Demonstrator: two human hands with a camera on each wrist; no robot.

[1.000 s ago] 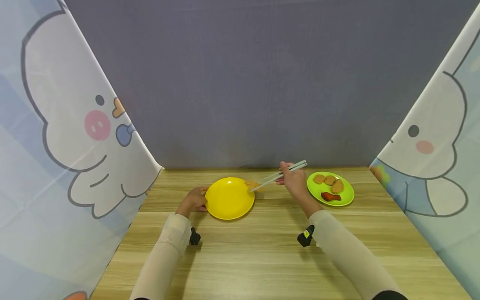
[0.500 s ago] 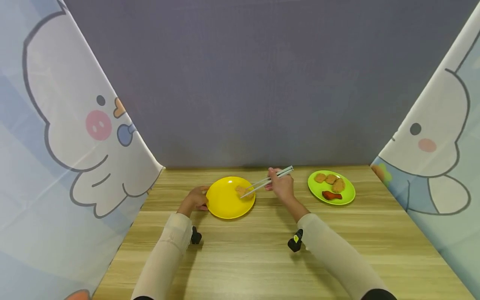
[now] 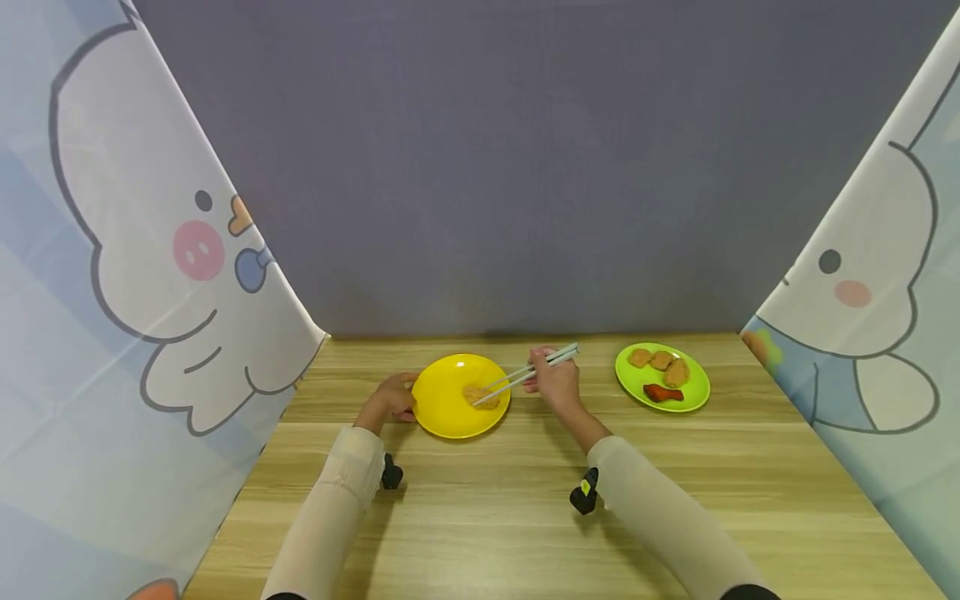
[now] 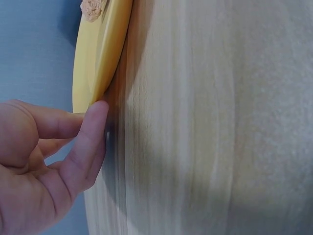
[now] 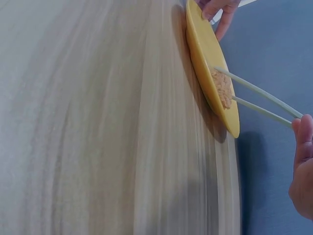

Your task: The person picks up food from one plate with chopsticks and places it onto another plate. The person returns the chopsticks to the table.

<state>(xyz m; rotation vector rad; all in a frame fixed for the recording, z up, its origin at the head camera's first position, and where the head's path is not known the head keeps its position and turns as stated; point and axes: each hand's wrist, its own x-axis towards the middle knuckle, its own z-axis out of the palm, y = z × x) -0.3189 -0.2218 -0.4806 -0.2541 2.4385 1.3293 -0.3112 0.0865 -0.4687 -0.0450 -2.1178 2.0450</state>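
Right fingers (image 5: 305, 129) pinch chopsticks (image 5: 266, 94) at nugget (image 5: 222, 89) — wrist camera (image 3: 581, 500) bears yellow patch (image 3: 586, 486).

Place: a small screened-off recording booth; type of building around it cannot be told. Evidence: wood-grain bench (image 3: 480, 525) enclosed on three sides. Behind the bench, plain grey backdrop (image 3: 480, 167). Left of the bench, creased cartoon-printed sheet (image 3: 127, 275); right of the bench, second cartoon-printed sheet (image 3: 877, 283). Both slant in toward the rear corners of the bench. Over the bench, black wrist-worn cameras (image 3: 392, 472), consistent with a filming setup. Dining-style items on the bench: yellow plate (image 3: 446, 400), lime-green plate (image 3: 632, 387).
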